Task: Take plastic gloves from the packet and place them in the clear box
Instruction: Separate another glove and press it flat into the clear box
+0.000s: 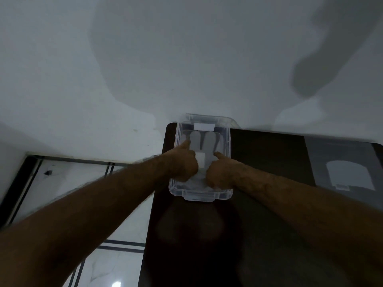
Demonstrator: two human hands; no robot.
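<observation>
gloves: a thin, see-through plastic glove (204,141) lies flat inside the clear box, its finger shapes pointing toward the far end; a small white patch sits on it between the two hands.
clear box: the clear box (227,146) stands open on the dark table, at the table's far left corner, its far end reaching just past the table edge toward the wall; a white label shows near that far end.
left hand: the left hand (183,162) is over the box's left side, fingers curled in, thumb stretched forward and pressing down on the glove; it is curled but not clamped on anything that can be seen.
right hand: the right hand (220,172) is over the box's right side, likewise curled, thumb out and resting on the glove; whether its fingers pinch the plastic cannot be told.
packet: a grey packet (342,160) with a pale arched print lies flat on the table, well apart to the right of the box.
table: dark table (269,158), glossy, set against a white wall (145,48).
floor: pale marble floor (116,264) with dark lines, to the left.
</observation>
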